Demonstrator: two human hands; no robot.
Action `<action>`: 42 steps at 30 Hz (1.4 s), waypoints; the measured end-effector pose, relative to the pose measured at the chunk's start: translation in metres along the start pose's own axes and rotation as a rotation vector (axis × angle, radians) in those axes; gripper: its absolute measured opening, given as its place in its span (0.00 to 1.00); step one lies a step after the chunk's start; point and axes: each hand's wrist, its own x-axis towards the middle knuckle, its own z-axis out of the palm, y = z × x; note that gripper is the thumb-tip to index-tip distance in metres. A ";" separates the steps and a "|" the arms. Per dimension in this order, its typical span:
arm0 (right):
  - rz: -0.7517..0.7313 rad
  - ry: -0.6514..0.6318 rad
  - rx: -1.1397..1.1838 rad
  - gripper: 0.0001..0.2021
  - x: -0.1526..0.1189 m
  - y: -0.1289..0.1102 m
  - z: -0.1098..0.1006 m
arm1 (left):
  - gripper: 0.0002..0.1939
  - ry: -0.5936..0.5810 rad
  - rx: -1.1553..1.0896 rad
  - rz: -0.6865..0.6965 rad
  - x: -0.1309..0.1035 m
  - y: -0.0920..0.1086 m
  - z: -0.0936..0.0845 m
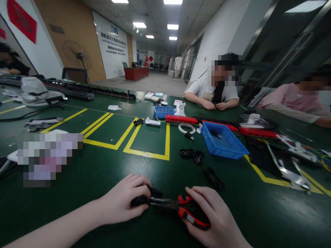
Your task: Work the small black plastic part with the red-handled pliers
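Observation:
Near the front of the green table, my left hand (129,198) is closed around a small black part (139,200), most of it hidden by the fingers. My right hand (210,215) grips red-and-black handled long-nose pliers (168,204), whose handles are spread somewhat apart. The pliers point left, and their tips reach the black part at my left fingers; whether the jaws bite on it I cannot tell. To the right, beyond my right hand, a black part (213,178) lies on the table. Farther off are two more black pieces (186,153) side by side.
A blue tray (224,151) with a dark piece inside stands at right, a smaller blue tray (163,111) farther back. Red strips (181,119) run behind a white cable coil (186,128). Yellow tape (147,154) marks the green table (103,168). A co-worker (222,86) sits across.

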 end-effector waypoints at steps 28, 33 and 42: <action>0.099 0.013 -0.005 0.25 -0.009 0.019 0.001 | 0.11 0.045 0.028 -0.051 0.003 -0.007 0.017; 0.143 0.009 0.026 0.24 -0.010 0.016 0.000 | 0.10 0.015 0.046 -0.038 0.007 -0.002 0.012; 0.127 -0.014 0.045 0.25 -0.014 0.019 -0.001 | 0.08 -0.012 -0.017 -0.026 0.015 0.002 0.007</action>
